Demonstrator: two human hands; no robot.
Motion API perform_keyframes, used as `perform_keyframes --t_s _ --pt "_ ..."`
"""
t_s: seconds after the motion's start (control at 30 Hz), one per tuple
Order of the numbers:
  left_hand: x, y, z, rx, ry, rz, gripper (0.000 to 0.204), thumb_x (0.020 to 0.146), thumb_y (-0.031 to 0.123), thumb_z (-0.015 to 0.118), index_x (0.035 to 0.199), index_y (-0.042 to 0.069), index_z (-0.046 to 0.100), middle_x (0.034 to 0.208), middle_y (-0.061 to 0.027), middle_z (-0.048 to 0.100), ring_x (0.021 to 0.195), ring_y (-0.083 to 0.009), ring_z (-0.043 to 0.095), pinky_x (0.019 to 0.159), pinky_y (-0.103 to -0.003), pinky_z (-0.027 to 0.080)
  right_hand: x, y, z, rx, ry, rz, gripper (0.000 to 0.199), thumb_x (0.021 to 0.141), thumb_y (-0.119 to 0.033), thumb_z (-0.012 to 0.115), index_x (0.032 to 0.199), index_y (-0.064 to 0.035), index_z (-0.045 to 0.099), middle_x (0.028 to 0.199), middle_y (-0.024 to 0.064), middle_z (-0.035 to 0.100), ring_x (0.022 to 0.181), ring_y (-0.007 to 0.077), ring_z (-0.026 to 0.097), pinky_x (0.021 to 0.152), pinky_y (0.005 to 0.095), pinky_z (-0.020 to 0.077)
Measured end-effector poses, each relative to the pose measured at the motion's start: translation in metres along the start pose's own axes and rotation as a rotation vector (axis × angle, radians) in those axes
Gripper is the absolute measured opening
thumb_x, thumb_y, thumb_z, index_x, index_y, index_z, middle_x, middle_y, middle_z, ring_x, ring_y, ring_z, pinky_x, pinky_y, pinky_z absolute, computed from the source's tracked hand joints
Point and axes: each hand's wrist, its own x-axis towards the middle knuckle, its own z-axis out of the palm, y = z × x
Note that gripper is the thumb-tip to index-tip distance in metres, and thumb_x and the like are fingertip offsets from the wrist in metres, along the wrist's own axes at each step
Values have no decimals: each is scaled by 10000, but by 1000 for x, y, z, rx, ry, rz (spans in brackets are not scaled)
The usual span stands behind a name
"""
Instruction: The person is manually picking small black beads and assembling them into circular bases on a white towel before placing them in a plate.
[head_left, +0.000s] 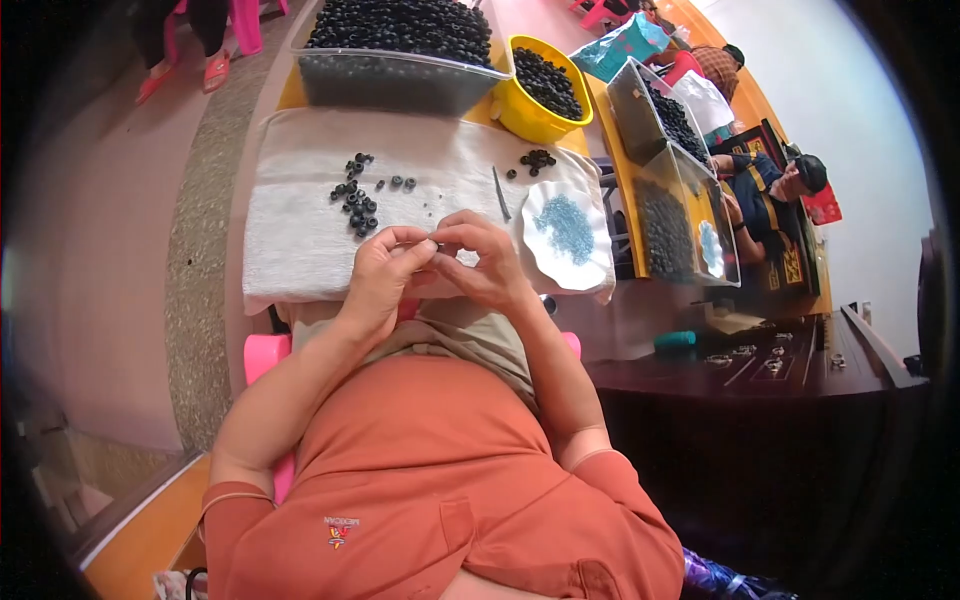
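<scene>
Both hands were pinched together at the near edge of the white cloth (300, 240): the left hand (385, 275) and the right hand (485, 262) met fingertip to fingertip, closed tight on something too small to make out, probably one of the little black rings with a bead going into it. That read as the fitting step, mid-assembly, fingers doing the fine work. Just beyond the hands, a loose scatter of black rings (358, 200) lay on the cloth, a smaller cluster (536, 160) farther right. A thin grey tool (501, 194) lay near the scalloped white plate of blue beads (566, 230), just right of the right hand. Behind, a clear tub (395, 80) and a yellow bowl (520, 115) stood heaped with rings. The next move looked to need a clean release, then a short reach for a fresh ring.
</scene>
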Motion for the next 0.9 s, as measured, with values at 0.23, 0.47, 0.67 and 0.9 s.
perform_keyframes --t_s 0.23,0.47,0.67,0.9 --pt "-3 4 4 78 -23 -54 182 914 94 669 1068 29 596 937 -51 660 815 -125 651 746 -261 538 -12 0 -3 16 1 44 251 780 17 748 1014 7 657 971 113 639 741 153 641 639 271 516" --pt "-3 -4 1 73 29 -73 172 906 97 684 1052 31 619 920 -47 669 795 -117 635 739 -248 537 -27 -11 -23 -159 32 91 218 772 48 725 973 20 645 960 115 635 715 161 630 627 267 509" --pt "-2 -3 3 92 54 -85 145 902 98 693 1025 39 646 942 -46 677 790 -103 618 733 -236 536 -63 0 -100 -466 200 281 135 792 -23 715 924 -10 689 949 133 673 745 268 682 656 318 536" --pt "-3 -4 4 99 34 -94 137 909 98 685 1025 38 646 944 -43 673 819 -100 619 744 -242 539 -75 10 -124 -833 -1 414 113 822 -97 660 891 -52 737 960 117 700 875 311 669 820 391 526"
